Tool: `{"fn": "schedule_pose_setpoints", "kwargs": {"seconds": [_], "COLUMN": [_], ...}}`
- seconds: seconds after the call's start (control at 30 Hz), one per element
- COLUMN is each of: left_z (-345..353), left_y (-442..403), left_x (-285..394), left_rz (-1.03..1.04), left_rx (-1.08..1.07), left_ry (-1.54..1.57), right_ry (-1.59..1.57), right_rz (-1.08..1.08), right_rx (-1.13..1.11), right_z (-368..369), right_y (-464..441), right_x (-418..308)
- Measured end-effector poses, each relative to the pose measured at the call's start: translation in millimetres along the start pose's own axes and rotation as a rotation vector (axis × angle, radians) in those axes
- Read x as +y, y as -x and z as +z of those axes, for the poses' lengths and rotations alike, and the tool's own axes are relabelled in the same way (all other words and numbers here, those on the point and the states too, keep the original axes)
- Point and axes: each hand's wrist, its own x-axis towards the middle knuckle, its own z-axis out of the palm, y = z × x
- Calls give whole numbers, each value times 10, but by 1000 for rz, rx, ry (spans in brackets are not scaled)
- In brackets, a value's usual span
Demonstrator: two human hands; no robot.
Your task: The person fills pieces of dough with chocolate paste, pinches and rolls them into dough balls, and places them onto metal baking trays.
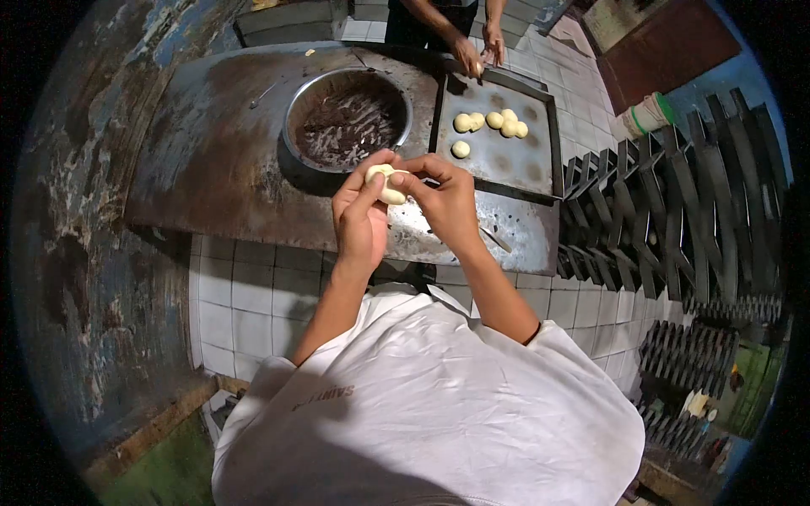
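A pale piece of dough (pixel 391 193) is pinched between my two hands over the near edge of the metal table. My left hand (pixel 361 215) cups it from the left, with the thumb pressed on its front. From the right, the thumb and fingertips of my right hand (pixel 443 198) press on its edge. Just behind my hands stands a wide metal bowl (pixel 291 139) with dark brown filling (pixel 337 122) smeared inside. To the right, a black-rimmed baking tray (pixel 498 169) bears several pale dough balls (pixel 461 149), some touching each other.
Across the table (pixel 211 160), a co-worker's hands (pixel 477 55) are over the tray's far edge. A thin metal utensil (pixel 495 239) lies near the front edge by my right wrist. Stacked dark metal racks (pixel 666 202) stand at the right, with a white bucket (pixel 648 115) behind them.
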Motion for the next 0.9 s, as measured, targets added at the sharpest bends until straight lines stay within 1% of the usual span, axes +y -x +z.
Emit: {"fn": "schedule_pose_setpoints", "kwargs": {"seconds": [0.07, 0.1, 0.13, 0.2, 0.23, 0.27, 0.33, 0.4, 0.47, 0.5, 0.53, 0.57, 0.6, 0.63, 0.67, 0.7, 0.73, 0.77, 0.8, 0.87, 0.9], "left_z": [-111, -150, -184, -218, -217, -216, -214, -210, -189, -185, -179, -185, -227, -301, -376, -443, -513, -575, -547, -454, -425], "left_y": [-7, -7, -3, -29, -16, -9, 11, 31, 32, 33, 33, 35, 56, 92, 107, 95, 82, 89, 95, 100, 107], "left_x": [32, 57, 77, 95, 114, 131, 172, 255, 333, 372, 405, 427, 413, 371, 334, 312, 293, 272, 298, 345, 349], "left_rz": [-106, -97, -107, -54, -56, -60, 19, -17, 8, 7, -35, -77, -78, -94, -109, -107, -128, -149, -149, -101, -100], "left_rx": [226, 276, 268, 201, 169, 160, 53, 43, -48, -49, -45, -41, -42, 9, 59, 58, 127, 196, 195, 122, 122], "left_ry": [97, 74, 75, 72, 76, 78, 4, -6, -30, -27, 34, 95, 97, 100, 103, 103, 99, 93, 93, 126, 126], "right_ry": [86, 187, 190, 522, 489, 493, 686, 614, -30, 51, 54, 89, 123, 125, 189, 252, 252, 367, 485, 530, 613], "right_rz": [-194, -328, -325, -451, -370, -371, -595, -619, -144, -112, -112, -117, -123, -123, -224, -325, -325, -365, -406, -407, -504], "right_rx": [39, 41, 53, 95, 112, 121, 299, 371, 143, 88, 89, 136, 182, 183, 168, 153, 153, 170, 189, 193, 278], "right_z": [165, 243, 298, 367, 393, 409, 434, 483, 528, 486, 491, 499, 517, 542, 587, 640, 706, 780, 814, 782, 780], "right_y": [41, 73, 101, 139, 166, 145, 38, -21, -19, 4, 11, 18, 24, 32, 39, 47, 67, 102, 128, 133, 103], "right_x": [-22, -32, -10, 40, 26, -3, -56, -28, -46, -50, -21, 28, 39, 37, 24, 4, -16, -36, -45, 58, 49]}}
